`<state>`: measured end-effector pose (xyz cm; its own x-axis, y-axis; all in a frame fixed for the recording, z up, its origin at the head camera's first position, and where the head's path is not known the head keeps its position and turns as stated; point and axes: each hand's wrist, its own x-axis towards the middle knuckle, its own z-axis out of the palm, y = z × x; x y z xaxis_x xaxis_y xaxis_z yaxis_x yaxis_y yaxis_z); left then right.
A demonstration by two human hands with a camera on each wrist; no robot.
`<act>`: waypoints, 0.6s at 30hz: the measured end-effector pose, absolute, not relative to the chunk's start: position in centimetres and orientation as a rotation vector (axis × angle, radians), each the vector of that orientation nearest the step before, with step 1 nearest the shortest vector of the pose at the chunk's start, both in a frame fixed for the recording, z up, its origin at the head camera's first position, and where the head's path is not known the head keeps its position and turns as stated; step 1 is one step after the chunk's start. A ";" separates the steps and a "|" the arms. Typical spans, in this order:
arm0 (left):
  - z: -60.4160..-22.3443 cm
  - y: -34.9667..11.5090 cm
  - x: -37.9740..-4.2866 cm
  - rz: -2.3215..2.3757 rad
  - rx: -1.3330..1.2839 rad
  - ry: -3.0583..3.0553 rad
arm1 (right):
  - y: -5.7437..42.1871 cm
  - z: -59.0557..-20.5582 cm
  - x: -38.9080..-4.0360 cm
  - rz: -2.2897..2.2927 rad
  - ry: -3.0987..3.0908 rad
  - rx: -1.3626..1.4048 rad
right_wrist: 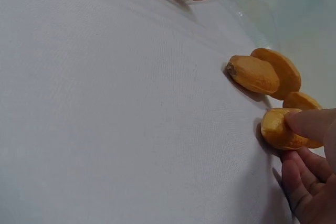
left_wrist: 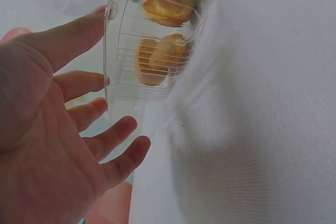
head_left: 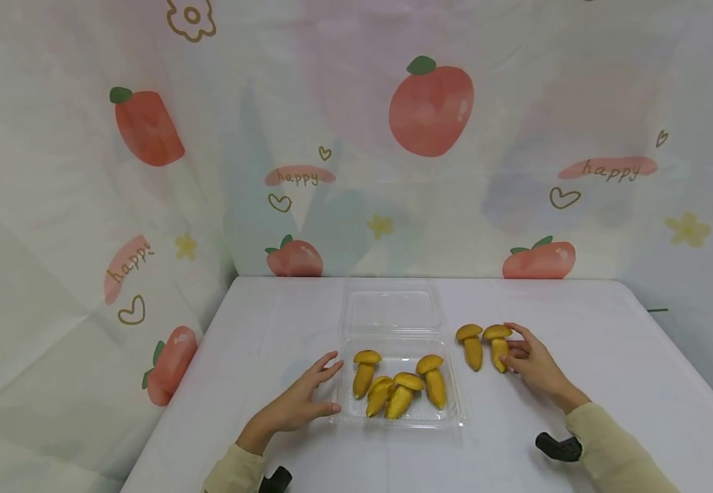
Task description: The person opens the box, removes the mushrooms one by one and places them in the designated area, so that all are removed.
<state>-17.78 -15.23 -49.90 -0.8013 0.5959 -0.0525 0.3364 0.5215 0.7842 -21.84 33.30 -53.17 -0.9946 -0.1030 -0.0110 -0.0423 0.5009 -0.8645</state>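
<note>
A clear plastic clamshell box (head_left: 396, 424) lies with its lid folded back, and several yellow-brown mushrooms (head_left: 434, 387) sit in its base. Along the box's left side, my left hand (head_left: 295, 405) has its fingers spread, the thumb and a fingertip at the rim in the left wrist view. Right of the box two more mushrooms lie side by side on the table. My right hand (head_left: 535, 364) pinches the right one, a mushroom (right_wrist: 279, 128), with the thumb on its stem and the fingers at its far side. The other mushroom (head_left: 471, 348) lies just left of it.
The box's open lid (head_left: 392, 307) lies flat toward the back of the white-covered table (head_left: 282, 322). A printed fabric backdrop (head_left: 356, 123) rises behind the table and along its left side.
</note>
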 end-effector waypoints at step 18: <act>-50.1 -15.3 -17.9 1.168 0.795 2.449 | 33.0 -53.1 -21.7 -1.419 2.753 -0.148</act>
<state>-17.94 -15.30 -50.14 -0.7970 0.6026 -0.0408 0.3474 0.5127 0.7851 -21.71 32.96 -53.11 -0.9946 -0.1032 0.0073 -0.0658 0.5767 -0.8143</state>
